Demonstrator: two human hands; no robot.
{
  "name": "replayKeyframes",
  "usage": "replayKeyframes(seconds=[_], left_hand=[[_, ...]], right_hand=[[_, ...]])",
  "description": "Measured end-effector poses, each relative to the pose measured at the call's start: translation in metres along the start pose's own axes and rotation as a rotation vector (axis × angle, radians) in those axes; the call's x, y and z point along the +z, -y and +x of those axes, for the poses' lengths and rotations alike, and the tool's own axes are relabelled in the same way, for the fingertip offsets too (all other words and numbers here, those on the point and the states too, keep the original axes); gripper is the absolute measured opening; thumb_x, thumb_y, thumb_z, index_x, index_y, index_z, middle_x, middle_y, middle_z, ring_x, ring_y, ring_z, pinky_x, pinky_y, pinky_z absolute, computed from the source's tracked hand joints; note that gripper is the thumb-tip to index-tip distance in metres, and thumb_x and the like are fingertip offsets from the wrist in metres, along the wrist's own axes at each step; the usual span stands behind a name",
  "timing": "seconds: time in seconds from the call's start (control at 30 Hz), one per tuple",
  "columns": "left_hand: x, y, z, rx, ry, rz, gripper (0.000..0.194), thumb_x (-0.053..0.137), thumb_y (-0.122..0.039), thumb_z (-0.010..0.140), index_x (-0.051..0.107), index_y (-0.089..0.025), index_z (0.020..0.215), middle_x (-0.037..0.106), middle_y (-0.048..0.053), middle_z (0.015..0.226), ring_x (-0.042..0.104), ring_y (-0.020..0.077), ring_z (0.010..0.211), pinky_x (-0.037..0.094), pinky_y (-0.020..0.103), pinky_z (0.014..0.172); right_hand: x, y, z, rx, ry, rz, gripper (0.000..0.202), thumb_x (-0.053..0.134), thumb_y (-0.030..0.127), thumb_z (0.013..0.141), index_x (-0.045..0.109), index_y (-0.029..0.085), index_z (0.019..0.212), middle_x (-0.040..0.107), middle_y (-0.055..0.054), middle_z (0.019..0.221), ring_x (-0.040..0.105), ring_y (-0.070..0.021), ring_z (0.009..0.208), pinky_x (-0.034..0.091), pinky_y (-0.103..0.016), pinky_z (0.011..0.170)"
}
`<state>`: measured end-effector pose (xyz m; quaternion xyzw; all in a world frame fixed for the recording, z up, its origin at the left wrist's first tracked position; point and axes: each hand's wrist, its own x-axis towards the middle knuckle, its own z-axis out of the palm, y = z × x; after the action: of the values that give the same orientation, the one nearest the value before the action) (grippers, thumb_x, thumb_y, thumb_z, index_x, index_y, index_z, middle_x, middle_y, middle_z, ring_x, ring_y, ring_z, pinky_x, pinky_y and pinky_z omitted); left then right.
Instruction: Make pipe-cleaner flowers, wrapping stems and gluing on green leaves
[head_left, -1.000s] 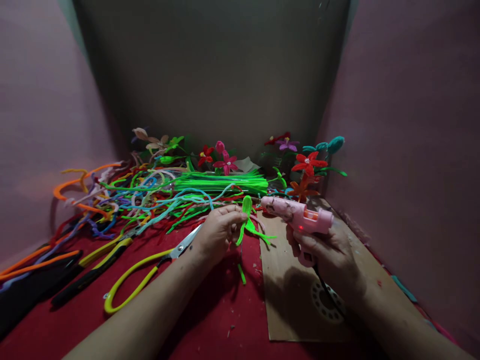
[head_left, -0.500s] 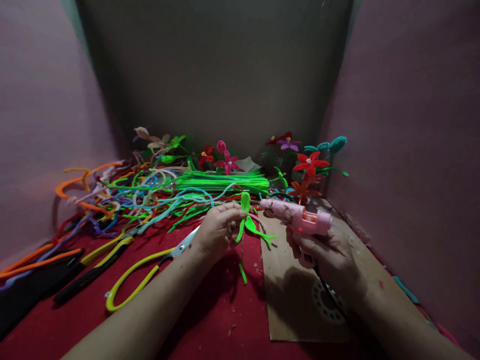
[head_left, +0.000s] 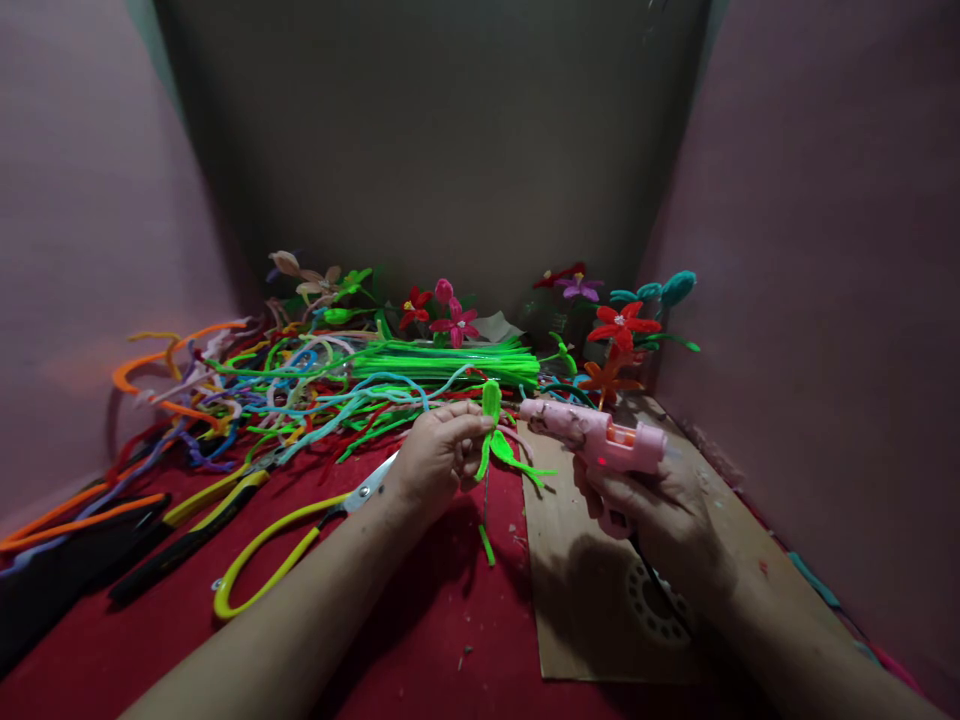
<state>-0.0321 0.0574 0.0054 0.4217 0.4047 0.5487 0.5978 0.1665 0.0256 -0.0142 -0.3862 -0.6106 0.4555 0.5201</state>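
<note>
Head view: my left hand (head_left: 439,455) pinches a green pipe-cleaner stem (head_left: 491,435) above the red cloth (head_left: 420,640); my right hand (head_left: 656,515) grips the pink glue gun (head_left: 596,438), nozzle just beside the stem, over the cardboard sheet (head_left: 577,600)

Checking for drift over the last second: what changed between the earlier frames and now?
Almost nothing. The left hand still pinches the green pipe-cleaner stem with leaves; the right hand still holds the pink glue gun, nozzle beside the stem. The yellow-handled scissors stayed put.
</note>
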Motion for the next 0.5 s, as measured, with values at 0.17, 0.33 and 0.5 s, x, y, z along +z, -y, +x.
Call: replayKeyframes(seconds=[0.17, 0.33, 0.5], left_hand=[[-0.0024, 0.0027, 0.0010, -0.001, 0.018, 0.006, 0.020, 0.065, -0.017, 0.061, 0.046, -0.017, 0.054, 0.036, -0.009, 0.040, 0.030, 0.0028, 0.030, 0.018, 0.017, 0.032], [-0.0026, 0.0032, 0.0002, -0.009, 0.030, -0.012, 0.020, 0.064, -0.018, 0.061, 0.045, -0.018, 0.054, 0.036, -0.008, 0.040, 0.030, 0.0037, 0.030, 0.018, 0.019, 0.032], [-0.0003, 0.0010, -0.0006, -0.014, 0.007, -0.026, 0.019, 0.065, -0.016, 0.059, 0.047, -0.017, 0.054, 0.035, -0.009, 0.041, 0.026, 0.0027, 0.031, 0.019, 0.018, 0.033]], right_hand=[[-0.0008, -0.0046, -0.0005, 0.027, -0.022, 0.069, 0.030, 0.067, 0.043, 0.069, 0.061, 0.014, 0.073, 0.050, -0.001, 0.055, 0.041, -0.0094, 0.044, 0.029, -0.022, 0.038], [-0.0019, -0.0063, 0.0001, 0.027, -0.004, 0.053, 0.029, 0.067, 0.043, 0.070, 0.062, 0.015, 0.077, 0.052, -0.002, 0.059, 0.043, -0.0105, 0.047, 0.030, -0.023, 0.040], [-0.0022, -0.0047, -0.0007, 0.025, -0.010, 0.003, 0.025, 0.065, 0.040, 0.073, 0.062, 0.016, 0.071, 0.052, -0.003, 0.055, 0.041, -0.0103, 0.045, 0.030, -0.023, 0.038]])
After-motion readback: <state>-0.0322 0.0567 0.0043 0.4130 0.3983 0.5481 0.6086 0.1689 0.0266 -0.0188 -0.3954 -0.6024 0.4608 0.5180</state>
